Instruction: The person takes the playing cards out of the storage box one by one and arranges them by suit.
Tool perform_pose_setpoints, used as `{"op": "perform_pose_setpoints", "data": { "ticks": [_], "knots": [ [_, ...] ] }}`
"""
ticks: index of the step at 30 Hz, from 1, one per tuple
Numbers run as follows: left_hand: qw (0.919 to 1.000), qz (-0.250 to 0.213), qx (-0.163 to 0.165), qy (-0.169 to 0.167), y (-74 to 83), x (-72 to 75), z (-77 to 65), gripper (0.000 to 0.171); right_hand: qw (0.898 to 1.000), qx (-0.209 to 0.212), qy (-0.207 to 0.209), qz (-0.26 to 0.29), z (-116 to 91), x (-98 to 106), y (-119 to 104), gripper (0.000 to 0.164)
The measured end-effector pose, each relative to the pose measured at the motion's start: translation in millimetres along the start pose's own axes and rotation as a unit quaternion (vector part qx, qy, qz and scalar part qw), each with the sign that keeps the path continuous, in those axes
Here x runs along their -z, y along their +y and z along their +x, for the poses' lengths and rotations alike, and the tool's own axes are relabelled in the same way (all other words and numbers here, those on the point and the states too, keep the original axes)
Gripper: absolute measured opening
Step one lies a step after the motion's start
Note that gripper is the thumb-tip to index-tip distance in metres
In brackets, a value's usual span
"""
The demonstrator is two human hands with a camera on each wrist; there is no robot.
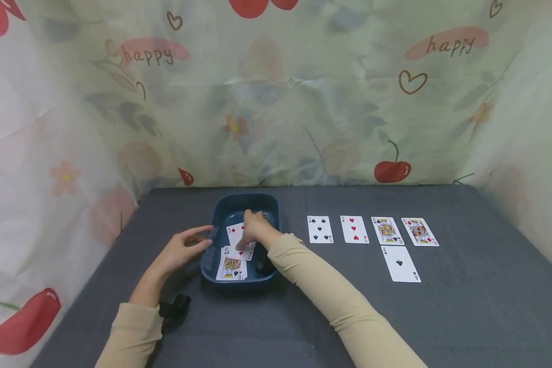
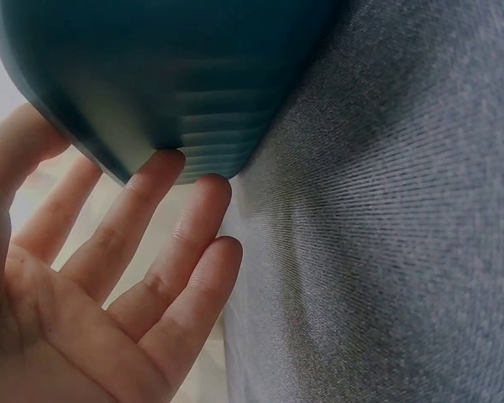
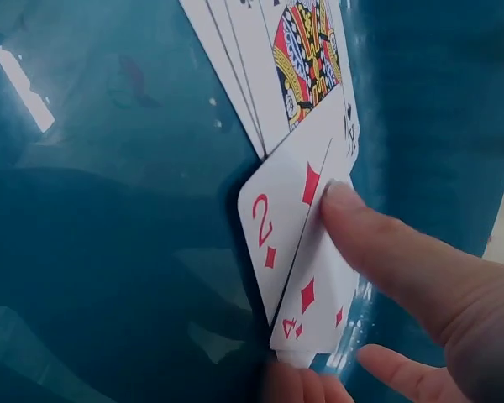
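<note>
My right hand (image 1: 257, 228) reaches down into a dark blue plastic basin (image 1: 239, 287). In the right wrist view its thumb presses the face of the four of diamonds (image 3: 307, 294), with fingertips at that card's lower end. The two of diamonds (image 3: 265, 218) lies partly under it. Beside these, a king of spades (image 1: 232, 268) tops several overlapping cards in the basin. My left hand (image 1: 184, 249) is at the basin's left side, fingers spread and nearly straight. In the left wrist view, its fingertips are right at the basin's ribbed outer wall (image 2: 210, 126).
On the grey cloth (image 1: 303, 317) right of the basin lies a face-up row: a spade card (image 1: 320, 229), the three of hearts (image 1: 354, 229), and two face cards (image 1: 387, 231). An ace of clubs (image 1: 400, 263) lies below them. A patterned curtain (image 1: 294, 102) hangs behind the table.
</note>
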State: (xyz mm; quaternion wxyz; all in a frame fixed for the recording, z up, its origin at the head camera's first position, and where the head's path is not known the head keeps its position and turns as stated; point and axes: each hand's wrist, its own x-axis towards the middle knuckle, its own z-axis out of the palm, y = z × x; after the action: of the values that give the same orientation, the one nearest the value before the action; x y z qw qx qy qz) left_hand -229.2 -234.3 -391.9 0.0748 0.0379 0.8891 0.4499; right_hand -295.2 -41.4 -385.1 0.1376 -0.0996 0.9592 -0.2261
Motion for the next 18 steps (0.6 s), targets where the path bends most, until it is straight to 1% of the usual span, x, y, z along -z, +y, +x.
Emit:
{"op": "perform_pose_setpoints", "data": {
  "ticks": [4,7,9,14,16,18],
  "knots": [
    [1.0000,-0.002,0.001,0.000,-0.2,0.2,-0.2,0.052,1.000,-0.003,0.002,0.005,-0.5,-0.5,-1.5,0.090],
    [1.0000,-0.001,0.003,-0.001,0.5,0.0,-0.2,0.053,1.000,0.001,0.007,0.020,-0.5,0.9,-1.2,0.087],
    [1.0000,0.000,0.005,-0.002,0.9,0.1,-0.4,0.053,0.999,0.011,0.012,0.031,0.1,2.0,-0.7,0.080],
    [1.0000,0.001,0.000,-0.003,-0.1,0.8,-0.5,0.052,0.997,0.039,0.017,0.063,3.1,3.5,0.4,0.052],
    [1.0000,0.000,-0.003,-0.002,-0.7,0.9,-0.2,0.052,0.996,0.045,0.017,0.075,4.2,5.6,0.3,0.044],
    [1.0000,0.002,-0.002,-0.001,-0.9,0.9,0.1,0.052,0.994,0.052,0.018,0.092,4.6,9.3,0.0,0.040]
  ]
}}
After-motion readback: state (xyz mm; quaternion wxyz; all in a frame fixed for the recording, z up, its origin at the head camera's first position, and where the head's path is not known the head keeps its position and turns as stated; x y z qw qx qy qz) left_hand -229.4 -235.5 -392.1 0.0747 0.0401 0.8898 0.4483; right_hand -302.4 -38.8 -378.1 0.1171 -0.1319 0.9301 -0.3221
